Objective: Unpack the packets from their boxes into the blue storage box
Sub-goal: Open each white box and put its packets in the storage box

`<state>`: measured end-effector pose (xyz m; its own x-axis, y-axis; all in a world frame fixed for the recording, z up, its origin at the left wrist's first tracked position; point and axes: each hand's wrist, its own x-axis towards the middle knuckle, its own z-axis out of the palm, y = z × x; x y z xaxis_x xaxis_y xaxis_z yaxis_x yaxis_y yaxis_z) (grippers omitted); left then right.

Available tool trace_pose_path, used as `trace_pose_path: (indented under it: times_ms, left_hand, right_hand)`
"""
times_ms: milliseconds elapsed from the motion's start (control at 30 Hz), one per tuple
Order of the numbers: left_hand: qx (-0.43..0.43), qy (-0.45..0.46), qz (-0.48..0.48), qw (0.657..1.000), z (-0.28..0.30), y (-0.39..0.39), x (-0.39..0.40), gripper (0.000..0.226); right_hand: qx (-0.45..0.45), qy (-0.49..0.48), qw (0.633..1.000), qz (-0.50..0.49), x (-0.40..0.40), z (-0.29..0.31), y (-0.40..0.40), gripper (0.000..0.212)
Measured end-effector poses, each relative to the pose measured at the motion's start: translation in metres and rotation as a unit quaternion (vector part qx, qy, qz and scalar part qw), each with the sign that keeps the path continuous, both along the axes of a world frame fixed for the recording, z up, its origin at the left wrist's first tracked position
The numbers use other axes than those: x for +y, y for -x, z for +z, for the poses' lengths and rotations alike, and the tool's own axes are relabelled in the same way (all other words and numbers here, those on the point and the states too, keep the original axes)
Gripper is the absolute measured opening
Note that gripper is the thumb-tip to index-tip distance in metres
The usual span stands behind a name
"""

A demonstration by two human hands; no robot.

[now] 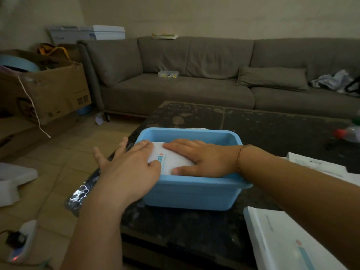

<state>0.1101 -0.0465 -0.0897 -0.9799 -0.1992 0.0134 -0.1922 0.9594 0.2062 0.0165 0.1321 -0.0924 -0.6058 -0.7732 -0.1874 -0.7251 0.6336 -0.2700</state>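
A small red mark and a blue label band can be seen on the white packets point(171, 159), but no writing on them can be read. Faint grey print and a blue stripe are seen on the white box point(288, 244) at 5 o'clock on the dark table point(272, 123); its words are too blurred to read. A second white box point(315, 164) is seen at 3 o'clock, partly hidden by the right forearm.

The blue storage box point(192, 193) is placed at the centre of the view, near the table's left edge. The packets are held inside it, against its near wall. The left hand point(130, 168) is laid over the box's left rim with fingers straight, pressing on the packets' left end, the thumb spread out to 9 o'clock. The right hand point(202, 158) is laid flat on the packets' right part, fingers straight, thumb along the near edge; nothing is grasped by either hand.

A bottle with a red cap point(348, 133) is lying at 3 o'clock on the table. A grey sofa point(194, 75) is seen at 12 o'clock, a cardboard carton point(52, 90) at 10 o'clock on the floor
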Motion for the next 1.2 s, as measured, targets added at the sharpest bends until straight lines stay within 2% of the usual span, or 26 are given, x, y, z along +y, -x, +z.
trace_pose_path:
  times_ms: [100, 167, 233, 300, 367, 400, 433, 500, 567, 600, 700, 767, 833, 933, 1033, 1133, 1200]
  left_hand:
    - [0.012, -0.03, -0.008, 0.999, 0.002, -0.002, -0.002, 0.055]
    - [0.035, -0.044, -0.018, 0.998, 0.002, -0.005, -0.004, 0.055]
    - [0.084, -0.044, -0.026, 0.995, 0.001, -0.005, -0.007, 0.054]
    - [0.181, -0.071, -0.042, 0.98, 0.0, -0.007, -0.005, 0.05]
    - [0.277, -0.12, -0.086, 0.949, 0.006, -0.016, 0.005, 0.039]
    - [0.289, -0.141, -0.122, 0.939, 0.01, -0.023, 0.012, 0.031]
    - [0.272, -0.159, -0.17, 0.934, 0.015, -0.03, 0.019, 0.024]
    - [0.164, -0.202, -0.28, 0.924, 0.023, -0.047, 0.038, 0.021]
    - [0.041, -0.242, -0.384, 0.89, 0.024, -0.053, 0.057, 0.018]
    - [-0.011, -0.244, -0.423, 0.872, 0.022, -0.053, 0.067, 0.016]
    - [-0.158, -0.177, -0.48, 0.845, 0.008, -0.049, 0.092, 0.018]
    - [-0.21, -0.131, -0.485, 0.839, -0.003, -0.045, 0.099, 0.02]
    - [-0.232, -0.101, -0.478, 0.841, -0.016, -0.041, 0.101, 0.018]
    - [-0.176, -0.108, -0.48, 0.852, -0.038, -0.033, 0.103, 0.017]
    - [-0.064, -0.158, -0.5, 0.849, -0.057, -0.027, 0.112, 0.024]
    - [0.041, -0.23, -0.54, 0.809, -0.066, -0.027, 0.125, 0.038]
    - [0.076, -0.235, -0.577, 0.778, -0.071, -0.03, 0.134, 0.046]
  right_hand:
    - [0.009, 0.027, 1.0, -0.009, 0.006, 0.009, -0.003, 0.076]
    - [0.036, 0.099, 0.994, -0.039, 0.016, 0.024, -0.014, 0.072]
    - [0.105, 0.218, 0.965, -0.099, 0.036, 0.037, -0.033, 0.06]
    - [0.181, 0.322, 0.916, -0.155, 0.063, 0.038, -0.062, 0.044]
    - [0.249, 0.351, 0.887, -0.17, 0.094, 0.021, -0.097, 0.026]
    - [0.271, 0.338, 0.885, -0.172, 0.108, 0.007, -0.114, 0.025]
    - [0.282, 0.314, 0.89, -0.172, 0.121, -0.007, -0.13, 0.029]
    - [0.297, 0.212, 0.92, -0.142, 0.141, -0.034, -0.154, 0.031]
    - [0.311, 0.081, 0.944, -0.076, 0.151, -0.058, -0.164, 0.02]
    - [0.315, 0.047, 0.946, -0.058, 0.152, -0.067, -0.165, 0.015]
    - [0.359, 0.04, 0.931, -0.054, 0.145, -0.086, -0.164, 0.02]
    - [0.387, 0.06, 0.917, -0.071, 0.139, -0.098, -0.164, 0.029]
    - [0.383, 0.1, 0.91, -0.127, 0.135, -0.102, -0.166, 0.048]
    - [0.387, 0.16, 0.888, -0.188, 0.136, -0.098, -0.17, 0.059]
    - [0.394, 0.198, 0.871, -0.218, 0.139, -0.092, -0.173, 0.059]
    - [0.398, 0.25, 0.847, -0.248, 0.14, -0.087, -0.177, 0.055]
    - [0.404, 0.277, 0.835, -0.252, 0.14, -0.084, -0.18, 0.054]
